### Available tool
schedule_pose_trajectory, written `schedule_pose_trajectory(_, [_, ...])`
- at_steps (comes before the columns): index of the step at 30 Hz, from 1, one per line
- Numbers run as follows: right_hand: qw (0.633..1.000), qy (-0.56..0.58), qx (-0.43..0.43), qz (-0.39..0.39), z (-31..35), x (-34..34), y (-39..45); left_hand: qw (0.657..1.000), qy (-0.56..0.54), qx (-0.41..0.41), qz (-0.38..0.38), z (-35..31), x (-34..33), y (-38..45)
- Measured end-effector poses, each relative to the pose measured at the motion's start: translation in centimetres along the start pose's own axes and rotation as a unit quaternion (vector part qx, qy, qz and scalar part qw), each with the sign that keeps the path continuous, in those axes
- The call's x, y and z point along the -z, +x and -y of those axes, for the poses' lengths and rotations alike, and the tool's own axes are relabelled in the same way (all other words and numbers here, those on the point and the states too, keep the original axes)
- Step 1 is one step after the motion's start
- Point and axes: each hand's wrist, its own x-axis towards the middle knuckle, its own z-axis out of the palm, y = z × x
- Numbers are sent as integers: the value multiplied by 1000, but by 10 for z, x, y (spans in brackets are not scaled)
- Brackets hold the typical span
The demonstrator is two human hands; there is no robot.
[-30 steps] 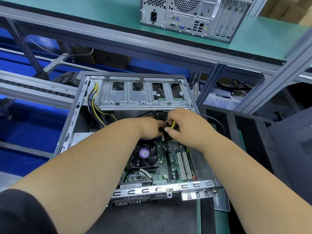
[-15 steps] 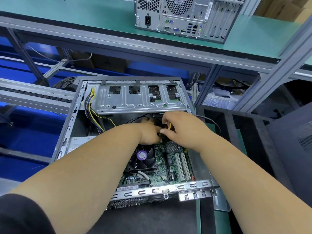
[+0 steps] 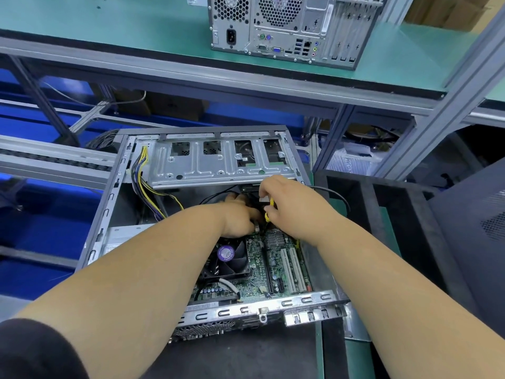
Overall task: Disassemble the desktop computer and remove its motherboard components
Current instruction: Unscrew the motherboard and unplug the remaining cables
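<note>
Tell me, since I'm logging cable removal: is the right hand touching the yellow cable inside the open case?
Touching. The head view shows the right hand with its fingers curled round the yellow cable, which shows between them just above the motherboard.

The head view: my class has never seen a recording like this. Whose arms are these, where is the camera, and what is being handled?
The camera is worn on a person's head and looks down, so the arms are that person's own. In front lies an open desktop computer case on its side, showing the green motherboard and a black cooling fan. The left hand and right hand meet deep inside; the right hand pinches a yellow cable. What the left hand grips is hidden. A second, closed computer stands on the green shelf above.
</note>
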Motion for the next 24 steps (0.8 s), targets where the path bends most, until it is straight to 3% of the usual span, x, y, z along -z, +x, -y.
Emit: schedule_pose_trajectory(24, [1000, 19, -1, 2, 3, 6, -4, 1000, -7, -4, 12, 0, 0, -1])
